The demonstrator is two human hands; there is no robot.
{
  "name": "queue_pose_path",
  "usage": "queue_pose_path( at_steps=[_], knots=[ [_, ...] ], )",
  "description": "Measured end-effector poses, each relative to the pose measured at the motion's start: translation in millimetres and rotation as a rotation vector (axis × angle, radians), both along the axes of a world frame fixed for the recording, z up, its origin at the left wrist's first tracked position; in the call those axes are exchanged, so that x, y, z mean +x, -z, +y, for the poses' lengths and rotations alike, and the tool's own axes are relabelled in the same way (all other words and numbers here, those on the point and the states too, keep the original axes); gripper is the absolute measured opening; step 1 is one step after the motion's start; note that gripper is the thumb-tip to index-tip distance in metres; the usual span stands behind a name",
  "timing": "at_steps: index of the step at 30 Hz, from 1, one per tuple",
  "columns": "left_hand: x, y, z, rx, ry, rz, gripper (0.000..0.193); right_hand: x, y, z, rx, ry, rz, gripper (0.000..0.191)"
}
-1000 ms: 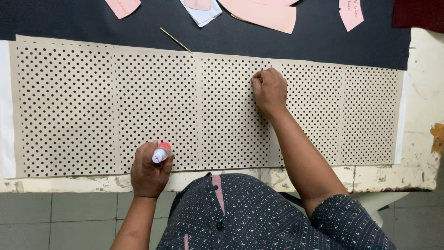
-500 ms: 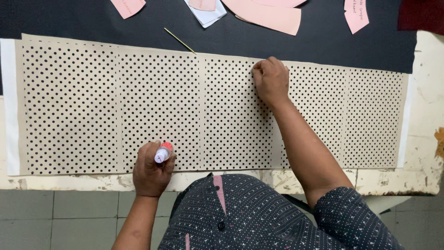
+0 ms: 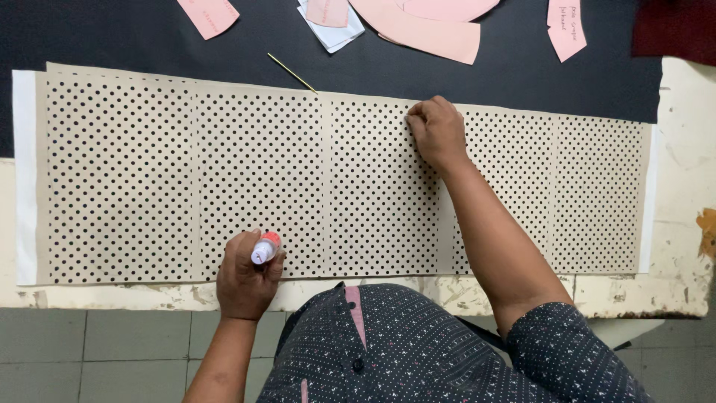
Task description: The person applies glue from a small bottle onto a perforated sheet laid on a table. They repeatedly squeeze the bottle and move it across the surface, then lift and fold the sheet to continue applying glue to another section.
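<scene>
While the left hand (image 3: 245,277) is gripping a small tube (image 3: 265,248) closed-fisted at the near edge of the dotted sheet (image 3: 261,179), the right hand (image 3: 436,134), fingers curled and holding nothing, is pressing the sheet's far edge; if that press is slipping, the sheet is likely shifting on the dark cloth (image 3: 112,37). Pink pieces (image 3: 432,30) and a thin stick (image 3: 292,73) are lying beyond, well clear of both hands.
</scene>
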State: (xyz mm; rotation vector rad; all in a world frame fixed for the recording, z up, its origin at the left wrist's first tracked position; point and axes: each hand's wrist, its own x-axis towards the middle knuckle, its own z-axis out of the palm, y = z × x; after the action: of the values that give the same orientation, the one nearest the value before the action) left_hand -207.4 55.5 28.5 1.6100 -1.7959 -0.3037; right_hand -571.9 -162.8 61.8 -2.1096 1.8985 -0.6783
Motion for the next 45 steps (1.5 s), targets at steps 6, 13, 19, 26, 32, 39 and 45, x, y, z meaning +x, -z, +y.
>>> queue_pose_path(
  at_steps=[6, 13, 19, 26, 32, 39, 45],
  knots=[
    [-0.1, -1.2, -0.6, 0.025, -0.004, 0.011, 0.058, 2.3, -5.4, -12.0, -0.057, -0.060, 0.091, 0.008],
    [2.4, -3.3, -3.5, 0.000, 0.007, 0.026, 0.059, -9.2, -11.3, -19.9, -0.056, 0.163, 0.036, 0.012],
    [3.7, -1.1, 2.9, -0.004, 0.010, 0.062, 0.057, -39.4, -18.1, 14.8, -0.045, 0.305, -0.495, 0.016],
    [4.7, -5.6, 19.9, -0.052, 0.040, 0.121, 0.053, -69.8, -12.7, 148.2, 0.127, 0.515, -0.977, 0.012],
    [10.7, -6.4, 42.2, 0.008, 0.058, 0.137, 0.050, -63.2, 4.2, 291.7, 0.171, 0.680, -1.050, 0.022],
    [9.2, -11.0, 59.7, -0.002, 0.087, 0.141, 0.049, -56.2, 1.3, 389.0, 0.149, 0.767, -1.070, 0.025],
    [-13.3, -33.1, 75.9, 0.147, 0.040, 0.228, 0.040, -83.8, -16.9, 410.4, 0.083, 0.660, -1.078, 0.020]
  ],
)
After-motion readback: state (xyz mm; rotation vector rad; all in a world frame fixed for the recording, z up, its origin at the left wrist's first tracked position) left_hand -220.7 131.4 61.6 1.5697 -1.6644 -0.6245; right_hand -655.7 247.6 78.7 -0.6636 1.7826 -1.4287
